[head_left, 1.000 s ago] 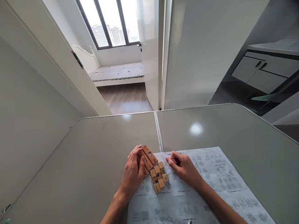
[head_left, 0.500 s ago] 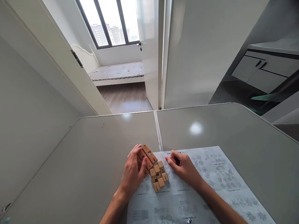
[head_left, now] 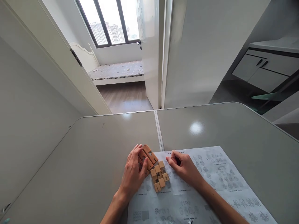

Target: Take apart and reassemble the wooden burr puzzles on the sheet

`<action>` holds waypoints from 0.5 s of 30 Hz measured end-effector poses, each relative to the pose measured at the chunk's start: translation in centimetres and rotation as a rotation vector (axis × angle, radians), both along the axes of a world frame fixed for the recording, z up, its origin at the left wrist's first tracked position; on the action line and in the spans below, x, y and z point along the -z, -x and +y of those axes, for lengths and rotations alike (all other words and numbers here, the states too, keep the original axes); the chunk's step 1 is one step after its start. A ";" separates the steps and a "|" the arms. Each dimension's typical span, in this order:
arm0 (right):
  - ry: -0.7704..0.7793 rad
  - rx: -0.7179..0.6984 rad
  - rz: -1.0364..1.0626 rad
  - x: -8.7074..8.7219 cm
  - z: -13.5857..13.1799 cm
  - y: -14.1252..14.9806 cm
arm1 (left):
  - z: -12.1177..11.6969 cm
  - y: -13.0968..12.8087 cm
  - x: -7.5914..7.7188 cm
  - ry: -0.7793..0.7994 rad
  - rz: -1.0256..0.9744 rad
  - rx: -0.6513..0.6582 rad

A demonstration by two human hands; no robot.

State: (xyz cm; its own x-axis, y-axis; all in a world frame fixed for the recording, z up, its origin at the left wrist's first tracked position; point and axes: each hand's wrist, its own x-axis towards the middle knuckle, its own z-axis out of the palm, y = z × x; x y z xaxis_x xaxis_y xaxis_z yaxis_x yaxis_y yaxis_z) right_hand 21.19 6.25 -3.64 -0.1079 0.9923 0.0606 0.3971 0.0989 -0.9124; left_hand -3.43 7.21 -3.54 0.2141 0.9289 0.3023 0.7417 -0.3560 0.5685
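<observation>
My left hand (head_left: 134, 169) is wrapped over the left side of several reddish-brown notched wooden puzzle pieces (head_left: 150, 154), its thumb pressing along their near side. They lie side by side at the sheet's upper left corner, marked with dark numerals and partly hidden by the fingers. Touching or almost touching them is a paler interlocked cluster of wooden puzzle blocks (head_left: 160, 176), with marks on some faces and small gaps between blocks. To the right of it, my right hand (head_left: 183, 165) rests on the sheet in a loose fist, with nothing visible in it.
A large printed instruction sheet (head_left: 198, 199) with puzzle diagrams lies under both forearms. The grey table (head_left: 112, 140) has a white seam (head_left: 158, 130) down its middle. Beyond it are an open door (head_left: 150, 56), a bed (head_left: 119, 70) and a window; a white cabinet (head_left: 261, 67) stands at right.
</observation>
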 end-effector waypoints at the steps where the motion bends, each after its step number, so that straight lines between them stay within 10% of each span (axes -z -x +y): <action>1: 0.002 0.000 -0.003 0.0 0.0 0.0 | 0.0 0.0 0.0 -0.002 0.002 0.001; 15: 0.023 -0.009 0.021 -0.2 -0.1 0.0 | -0.1 -0.1 -0.1 0.000 0.032 0.017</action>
